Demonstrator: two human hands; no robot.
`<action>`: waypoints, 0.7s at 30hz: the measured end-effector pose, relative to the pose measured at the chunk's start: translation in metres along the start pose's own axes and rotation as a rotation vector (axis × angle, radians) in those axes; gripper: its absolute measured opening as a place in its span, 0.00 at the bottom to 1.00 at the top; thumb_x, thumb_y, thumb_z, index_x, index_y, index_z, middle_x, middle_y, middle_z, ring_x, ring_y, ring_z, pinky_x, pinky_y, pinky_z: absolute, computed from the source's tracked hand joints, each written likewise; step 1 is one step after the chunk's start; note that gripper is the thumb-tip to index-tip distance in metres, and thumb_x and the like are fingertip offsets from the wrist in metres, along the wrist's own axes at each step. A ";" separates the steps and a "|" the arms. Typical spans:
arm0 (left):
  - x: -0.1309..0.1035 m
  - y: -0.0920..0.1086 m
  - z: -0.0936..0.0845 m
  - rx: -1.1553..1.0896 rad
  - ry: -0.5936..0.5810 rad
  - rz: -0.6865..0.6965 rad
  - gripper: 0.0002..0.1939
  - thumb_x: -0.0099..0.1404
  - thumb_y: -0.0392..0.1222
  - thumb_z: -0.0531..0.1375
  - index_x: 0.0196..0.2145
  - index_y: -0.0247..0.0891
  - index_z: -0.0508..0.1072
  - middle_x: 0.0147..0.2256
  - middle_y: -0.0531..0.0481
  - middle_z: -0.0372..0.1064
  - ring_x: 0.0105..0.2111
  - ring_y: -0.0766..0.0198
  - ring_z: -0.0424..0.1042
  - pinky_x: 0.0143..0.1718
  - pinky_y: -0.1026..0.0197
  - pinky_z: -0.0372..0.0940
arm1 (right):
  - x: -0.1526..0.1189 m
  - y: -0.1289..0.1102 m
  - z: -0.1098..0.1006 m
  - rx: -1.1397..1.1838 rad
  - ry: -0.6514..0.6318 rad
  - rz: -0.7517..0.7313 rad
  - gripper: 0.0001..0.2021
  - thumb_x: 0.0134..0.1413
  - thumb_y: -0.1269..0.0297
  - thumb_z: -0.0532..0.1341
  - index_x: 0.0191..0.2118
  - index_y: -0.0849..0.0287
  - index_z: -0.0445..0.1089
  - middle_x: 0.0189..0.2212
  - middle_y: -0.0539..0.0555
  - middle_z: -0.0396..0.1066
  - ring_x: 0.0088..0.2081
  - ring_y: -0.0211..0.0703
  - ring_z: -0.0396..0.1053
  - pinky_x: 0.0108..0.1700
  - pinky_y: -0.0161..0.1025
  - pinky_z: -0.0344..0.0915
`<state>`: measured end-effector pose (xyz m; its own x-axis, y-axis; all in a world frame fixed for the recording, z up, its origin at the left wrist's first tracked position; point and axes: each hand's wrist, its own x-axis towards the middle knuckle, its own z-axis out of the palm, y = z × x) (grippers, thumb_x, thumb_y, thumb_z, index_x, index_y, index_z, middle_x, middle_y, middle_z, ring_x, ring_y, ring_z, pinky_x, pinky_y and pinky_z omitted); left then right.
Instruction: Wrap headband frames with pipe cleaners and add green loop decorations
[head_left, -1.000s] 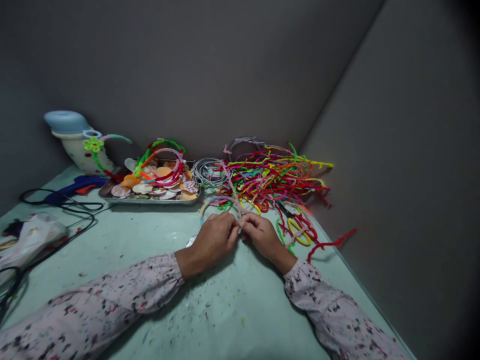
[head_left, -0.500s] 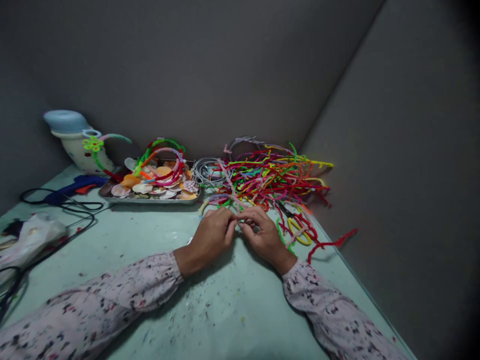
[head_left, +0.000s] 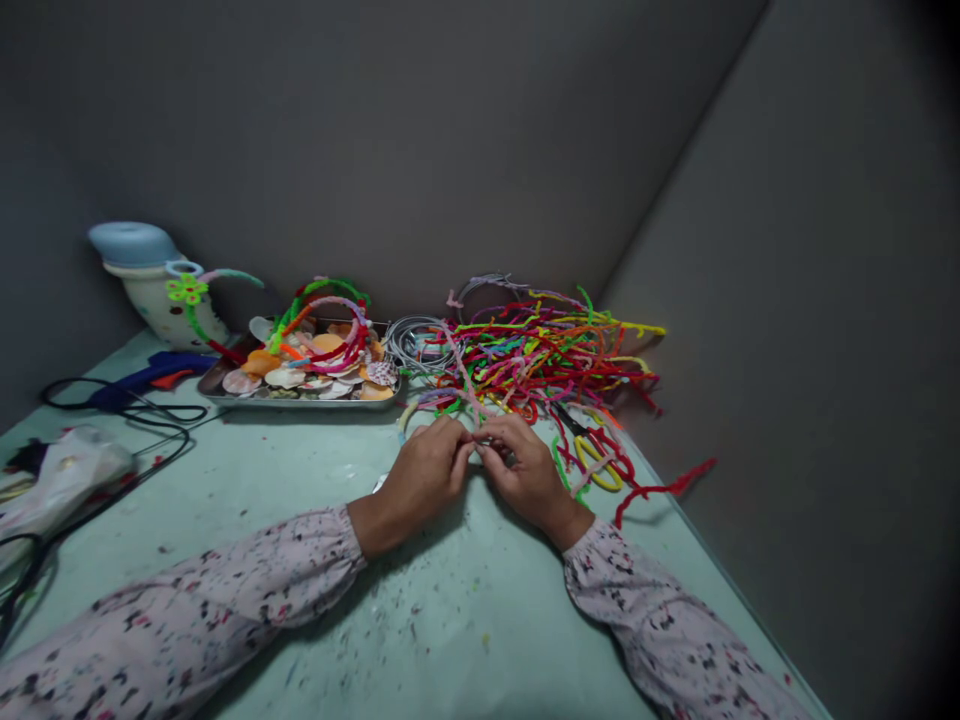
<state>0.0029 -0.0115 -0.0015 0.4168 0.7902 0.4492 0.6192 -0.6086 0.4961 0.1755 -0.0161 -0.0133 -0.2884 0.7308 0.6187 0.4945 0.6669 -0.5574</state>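
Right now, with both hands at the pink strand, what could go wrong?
The pink strand, seen against the wire coil and tangled pile, might snag there. The scissors lie close by the right hand, so a sideways move could knock them. The red strand pokes past the edge of the table and may slip off.
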 end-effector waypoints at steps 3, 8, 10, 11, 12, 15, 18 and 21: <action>0.000 0.000 0.000 -0.001 0.002 -0.001 0.04 0.66 0.34 0.52 0.34 0.37 0.66 0.32 0.49 0.65 0.33 0.62 0.65 0.34 0.60 0.60 | 0.000 -0.001 0.000 0.004 0.001 0.015 0.10 0.58 0.71 0.57 0.44 0.54 0.69 0.40 0.55 0.68 0.44 0.45 0.67 0.45 0.44 0.66; -0.001 0.001 0.000 -0.008 0.010 0.003 0.05 0.67 0.34 0.52 0.33 0.37 0.66 0.32 0.49 0.65 0.32 0.62 0.65 0.33 0.61 0.60 | 0.001 -0.002 0.000 0.010 0.020 0.024 0.08 0.58 0.70 0.57 0.43 0.54 0.70 0.39 0.55 0.69 0.44 0.45 0.67 0.47 0.45 0.66; 0.000 0.001 0.000 -0.007 0.015 0.010 0.05 0.67 0.34 0.52 0.34 0.37 0.66 0.32 0.49 0.65 0.33 0.62 0.65 0.33 0.60 0.60 | 0.002 -0.003 0.000 0.006 0.019 0.032 0.08 0.58 0.70 0.57 0.42 0.54 0.70 0.39 0.55 0.69 0.44 0.45 0.67 0.46 0.45 0.66; 0.000 0.001 0.000 -0.008 0.017 0.014 0.05 0.67 0.34 0.52 0.34 0.37 0.66 0.32 0.49 0.65 0.33 0.62 0.65 0.34 0.60 0.60 | 0.002 -0.003 0.000 0.003 0.015 0.037 0.07 0.59 0.70 0.57 0.42 0.54 0.69 0.39 0.55 0.69 0.43 0.45 0.67 0.46 0.44 0.66; 0.000 0.001 0.000 -0.007 0.019 0.016 0.05 0.67 0.34 0.52 0.34 0.37 0.66 0.32 0.49 0.65 0.33 0.62 0.65 0.34 0.60 0.60 | 0.002 -0.004 0.000 0.000 0.011 0.041 0.07 0.59 0.70 0.57 0.41 0.54 0.69 0.38 0.55 0.69 0.43 0.45 0.67 0.45 0.44 0.66; 0.000 0.001 0.000 0.003 0.022 0.014 0.05 0.67 0.34 0.52 0.33 0.37 0.66 0.31 0.49 0.65 0.33 0.62 0.65 0.34 0.60 0.60 | 0.002 -0.004 0.000 -0.010 0.002 0.050 0.07 0.59 0.70 0.57 0.41 0.55 0.69 0.37 0.55 0.68 0.42 0.44 0.67 0.45 0.43 0.65; 0.000 0.002 0.000 0.010 0.020 0.009 0.05 0.67 0.34 0.52 0.33 0.37 0.66 0.31 0.49 0.65 0.33 0.62 0.65 0.34 0.60 0.60 | 0.001 -0.004 0.001 -0.011 0.005 0.062 0.06 0.59 0.70 0.57 0.41 0.56 0.68 0.36 0.54 0.68 0.41 0.44 0.66 0.44 0.42 0.65; 0.000 0.002 -0.001 -0.006 0.018 0.002 0.05 0.67 0.35 0.52 0.34 0.36 0.67 0.32 0.49 0.65 0.32 0.62 0.65 0.34 0.60 0.60 | 0.001 -0.004 0.001 0.001 -0.001 0.096 0.05 0.59 0.69 0.57 0.40 0.56 0.69 0.36 0.54 0.68 0.41 0.44 0.67 0.43 0.41 0.65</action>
<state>0.0033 -0.0130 -0.0002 0.4058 0.7879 0.4632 0.6147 -0.6103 0.4997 0.1726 -0.0173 -0.0109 -0.2402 0.7917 0.5616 0.5188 0.5937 -0.6151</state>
